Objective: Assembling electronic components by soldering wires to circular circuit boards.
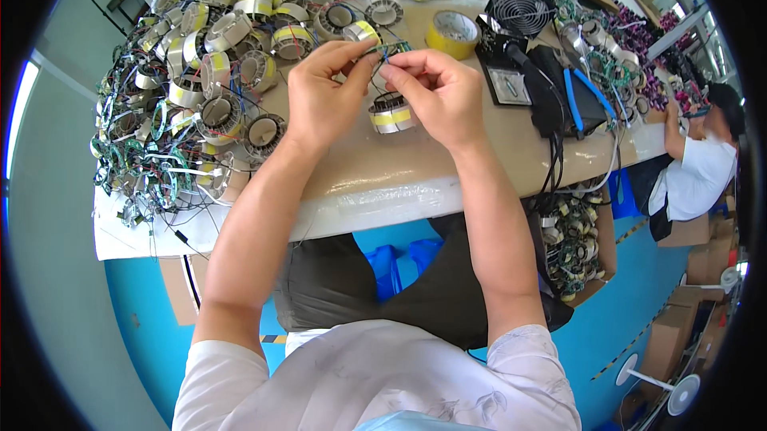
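My left hand (329, 91) and my right hand (443, 95) meet over the table, each with its fingertips pinched together. Thin wires run between the fingertips, beside part of a green circuit board (397, 48) just behind them. Below the fingers lies a ring-shaped motor stator (391, 115) with a yellow band around its silver side. Dark leads rise from it toward my hands. Exactly which wire each hand grips is partly hidden by the fingers.
A big heap of similar stators (232, 31) with wires covers the table's left. Yellow tape (453, 34), a black fan (519, 11) and blue-handled pliers (574, 99) are at the right. A box of stators (571, 247) stands below; a person (699, 163) sits far right.
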Action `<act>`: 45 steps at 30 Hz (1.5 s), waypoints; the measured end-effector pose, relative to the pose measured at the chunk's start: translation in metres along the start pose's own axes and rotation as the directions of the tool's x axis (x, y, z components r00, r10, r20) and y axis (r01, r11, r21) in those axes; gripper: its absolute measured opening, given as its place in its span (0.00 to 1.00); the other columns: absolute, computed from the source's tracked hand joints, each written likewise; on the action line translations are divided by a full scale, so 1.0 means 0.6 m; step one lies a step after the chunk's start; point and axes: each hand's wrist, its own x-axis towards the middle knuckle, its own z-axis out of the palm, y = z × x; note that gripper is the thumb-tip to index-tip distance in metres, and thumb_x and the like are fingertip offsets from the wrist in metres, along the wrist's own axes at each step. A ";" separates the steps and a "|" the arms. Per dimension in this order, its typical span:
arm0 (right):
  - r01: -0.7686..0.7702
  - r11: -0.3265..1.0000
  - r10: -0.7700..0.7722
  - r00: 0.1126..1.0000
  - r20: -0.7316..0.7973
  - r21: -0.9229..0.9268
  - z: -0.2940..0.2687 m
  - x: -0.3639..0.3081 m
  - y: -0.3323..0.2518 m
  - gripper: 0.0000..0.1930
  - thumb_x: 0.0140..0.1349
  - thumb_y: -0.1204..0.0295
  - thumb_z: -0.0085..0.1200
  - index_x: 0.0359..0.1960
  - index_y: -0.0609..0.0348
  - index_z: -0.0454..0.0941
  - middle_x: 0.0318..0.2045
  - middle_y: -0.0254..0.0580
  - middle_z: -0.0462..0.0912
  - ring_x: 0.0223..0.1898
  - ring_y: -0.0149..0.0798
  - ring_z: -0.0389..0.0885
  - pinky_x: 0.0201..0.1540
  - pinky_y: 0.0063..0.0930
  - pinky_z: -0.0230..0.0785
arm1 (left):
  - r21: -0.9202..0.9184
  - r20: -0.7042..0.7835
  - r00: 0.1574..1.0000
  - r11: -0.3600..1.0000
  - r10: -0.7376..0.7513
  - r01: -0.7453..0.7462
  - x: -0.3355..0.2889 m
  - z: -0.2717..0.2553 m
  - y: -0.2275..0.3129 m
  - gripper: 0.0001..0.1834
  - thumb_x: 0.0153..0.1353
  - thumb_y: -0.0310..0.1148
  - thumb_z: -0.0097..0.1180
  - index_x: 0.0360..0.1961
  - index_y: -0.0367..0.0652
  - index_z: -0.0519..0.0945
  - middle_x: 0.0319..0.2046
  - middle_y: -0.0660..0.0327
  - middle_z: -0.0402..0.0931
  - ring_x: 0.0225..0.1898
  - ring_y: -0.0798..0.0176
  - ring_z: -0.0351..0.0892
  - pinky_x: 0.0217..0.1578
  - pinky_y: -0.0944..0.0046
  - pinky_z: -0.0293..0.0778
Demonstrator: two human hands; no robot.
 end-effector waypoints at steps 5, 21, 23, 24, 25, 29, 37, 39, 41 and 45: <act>0.099 0.991 -0.102 0.995 -0.022 -0.093 -0.001 0.001 0.019 0.06 0.57 0.73 0.68 0.31 0.63 0.86 0.22 0.35 0.85 0.18 0.20 0.73 0.21 0.17 0.63 | -0.027 0.040 0.999 1.000 -0.002 0.003 -0.002 0.001 0.001 0.12 0.63 0.21 0.62 0.48 0.35 0.86 0.38 0.65 0.81 0.28 0.78 0.75 0.26 0.77 0.72; 0.032 0.992 -0.027 0.999 0.040 -0.124 -0.007 -0.003 0.011 0.07 0.62 0.72 0.66 0.37 0.63 0.86 0.28 0.34 0.87 0.28 0.20 0.82 0.32 0.15 0.73 | -0.011 0.038 0.998 0.999 0.043 -0.043 -0.007 -0.001 0.005 0.11 0.62 0.22 0.62 0.46 0.37 0.87 0.37 0.62 0.83 0.28 0.75 0.78 0.26 0.75 0.75; 0.095 0.993 -0.097 0.995 -0.027 -0.077 -0.002 -0.001 0.018 0.05 0.58 0.74 0.67 0.32 0.64 0.86 0.22 0.35 0.85 0.19 0.20 0.74 0.22 0.17 0.64 | -0.031 0.048 0.998 0.999 0.045 -0.043 -0.007 0.000 0.002 0.11 0.62 0.22 0.61 0.46 0.37 0.87 0.38 0.62 0.83 0.28 0.75 0.79 0.27 0.75 0.75; 0.095 0.992 -0.098 0.995 -0.027 -0.077 -0.002 -0.001 0.018 0.05 0.58 0.74 0.67 0.32 0.64 0.86 0.22 0.35 0.85 0.19 0.20 0.74 0.22 0.17 0.64 | -0.031 0.048 0.998 0.999 0.045 -0.044 -0.006 0.000 0.000 0.11 0.62 0.22 0.61 0.46 0.37 0.87 0.38 0.62 0.83 0.28 0.75 0.79 0.27 0.75 0.75; 0.100 0.992 -0.102 0.994 -0.028 -0.079 -0.002 -0.001 0.017 0.05 0.58 0.74 0.68 0.31 0.64 0.86 0.22 0.34 0.85 0.19 0.20 0.74 0.22 0.17 0.64 | -0.009 0.047 0.996 0.998 0.070 -0.070 -0.006 0.001 -0.002 0.12 0.62 0.22 0.61 0.46 0.37 0.87 0.38 0.62 0.83 0.28 0.75 0.79 0.27 0.74 0.75; 0.118 0.988 -0.121 0.993 -0.017 -0.101 -0.004 0.000 0.020 0.05 0.57 0.74 0.68 0.30 0.63 0.86 0.22 0.34 0.85 0.18 0.20 0.73 0.21 0.17 0.63 | -0.022 0.044 0.996 0.997 0.073 -0.072 -0.007 0.001 0.002 0.11 0.62 0.22 0.62 0.45 0.35 0.87 0.37 0.62 0.83 0.27 0.75 0.78 0.26 0.75 0.74; 0.104 0.994 -0.105 0.994 -0.022 -0.036 -0.006 -0.004 0.002 0.10 0.58 0.74 0.66 0.41 0.63 0.84 0.21 0.35 0.85 0.18 0.19 0.75 0.21 0.15 0.64 | -0.103 0.060 0.985 0.980 -0.163 0.168 -0.008 -0.004 0.023 0.08 0.63 0.28 0.66 0.42 0.36 0.87 0.33 0.64 0.83 0.24 0.77 0.74 0.23 0.76 0.69; 0.056 0.997 -0.054 0.997 -0.050 0.052 -0.010 -0.004 0.000 0.12 0.58 0.74 0.66 0.44 0.63 0.83 0.21 0.36 0.85 0.19 0.20 0.77 0.22 0.15 0.66 | -0.095 0.051 0.987 0.983 -0.150 0.154 -0.009 0.001 0.021 0.08 0.62 0.28 0.66 0.41 0.37 0.88 0.32 0.65 0.83 0.23 0.78 0.74 0.23 0.76 0.69; 0.031 0.998 -0.032 0.999 -0.016 -0.059 -0.012 -0.004 0.011 0.14 0.63 0.76 0.62 0.50 0.64 0.82 0.23 0.31 0.84 0.23 0.17 0.77 0.24 0.13 0.65 | -0.064 0.036 0.997 0.996 -0.066 0.068 -0.011 0.003 0.017 0.07 0.63 0.27 0.66 0.40 0.37 0.88 0.34 0.64 0.83 0.24 0.77 0.74 0.23 0.77 0.68; 0.045 0.992 -0.046 0.999 -0.007 -0.119 -0.015 -0.003 0.007 0.15 0.63 0.76 0.62 0.51 0.64 0.82 0.21 0.31 0.84 0.21 0.17 0.76 0.23 0.13 0.65 | -0.074 0.034 0.998 0.995 -0.060 0.063 -0.012 0.003 0.018 0.07 0.63 0.27 0.65 0.41 0.36 0.87 0.36 0.63 0.83 0.25 0.77 0.74 0.23 0.77 0.68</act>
